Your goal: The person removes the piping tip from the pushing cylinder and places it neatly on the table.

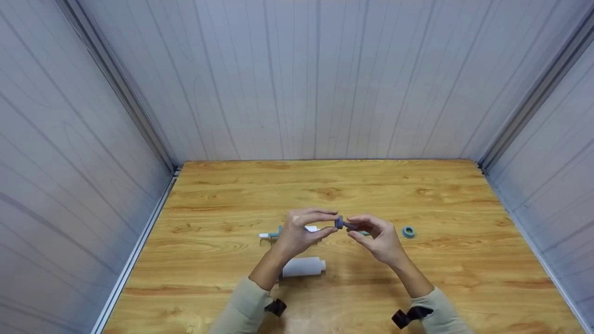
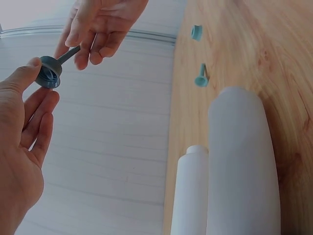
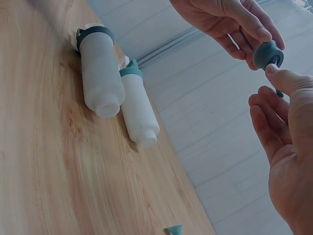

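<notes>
My left hand (image 1: 297, 232) pinches a dark blue-grey ring cap (image 2: 49, 73) between thumb and fingers, raised over the table. A thin stem (image 2: 68, 55) of the same colour sticks out of the cap toward my right hand (image 1: 378, 236). Thumb and fingertips of the right hand pinch this stem. In the left wrist view the hollow side of the cap faces the camera. Below the hands lies a teal stemmed nozzle (image 2: 201, 81), partly covered by the right hand in the head view. A loose teal ring (image 1: 408, 232) sits to its right.
A larger white bottle (image 1: 304, 266) with a dark collar (image 3: 95, 33) lies on its side near the left forearm. Beyond it lies a slimmer white bottle (image 3: 139, 105) with a teal collar. Pale panel walls (image 1: 297, 79) enclose the wooden table (image 1: 222, 185) at back and sides.
</notes>
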{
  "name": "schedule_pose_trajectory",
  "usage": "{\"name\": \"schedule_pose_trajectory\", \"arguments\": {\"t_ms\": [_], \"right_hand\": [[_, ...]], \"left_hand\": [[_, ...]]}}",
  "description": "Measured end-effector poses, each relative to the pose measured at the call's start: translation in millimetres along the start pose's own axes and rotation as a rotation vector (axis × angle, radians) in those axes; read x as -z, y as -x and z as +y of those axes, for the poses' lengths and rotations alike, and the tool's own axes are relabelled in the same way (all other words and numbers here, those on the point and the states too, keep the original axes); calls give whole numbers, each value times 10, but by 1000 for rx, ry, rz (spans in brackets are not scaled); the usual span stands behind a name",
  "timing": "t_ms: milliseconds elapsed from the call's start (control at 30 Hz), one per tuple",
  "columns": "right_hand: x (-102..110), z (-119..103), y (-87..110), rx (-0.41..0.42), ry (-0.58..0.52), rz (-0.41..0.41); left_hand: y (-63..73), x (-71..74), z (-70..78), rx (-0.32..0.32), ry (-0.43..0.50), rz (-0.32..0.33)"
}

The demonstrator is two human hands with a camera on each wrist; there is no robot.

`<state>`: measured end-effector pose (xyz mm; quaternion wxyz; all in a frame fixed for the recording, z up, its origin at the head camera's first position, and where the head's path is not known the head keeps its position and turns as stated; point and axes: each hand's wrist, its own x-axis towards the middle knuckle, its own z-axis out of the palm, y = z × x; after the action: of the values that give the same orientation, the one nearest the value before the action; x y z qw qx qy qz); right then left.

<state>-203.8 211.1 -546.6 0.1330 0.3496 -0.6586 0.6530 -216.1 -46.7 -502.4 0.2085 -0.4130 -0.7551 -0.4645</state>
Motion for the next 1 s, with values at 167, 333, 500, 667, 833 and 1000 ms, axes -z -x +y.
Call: {"name": "schedule_pose_trajectory", "arguments": {"t_ms": [167,333,500,667,833,1000], "right_hand": [[-19,-5,-5,8,5,13],[-24,-22,-17,4,19,25],[-10,-10,-26,31,10,16],[-15,0,-49,47,-3,-1],[-20,-21,-82,48,-9,-16],[-25,-46,-97,56,-11,-18]], "left_hand": [[8,0,-2,12,11,-14],[22,5,-4,22,16,-22],[35,9,3,32,-1,-19],[35,4,-3,26,-5,-14],[16,-13,-8,11,10,-3],[7,-40,-5,8,44,9]]}}
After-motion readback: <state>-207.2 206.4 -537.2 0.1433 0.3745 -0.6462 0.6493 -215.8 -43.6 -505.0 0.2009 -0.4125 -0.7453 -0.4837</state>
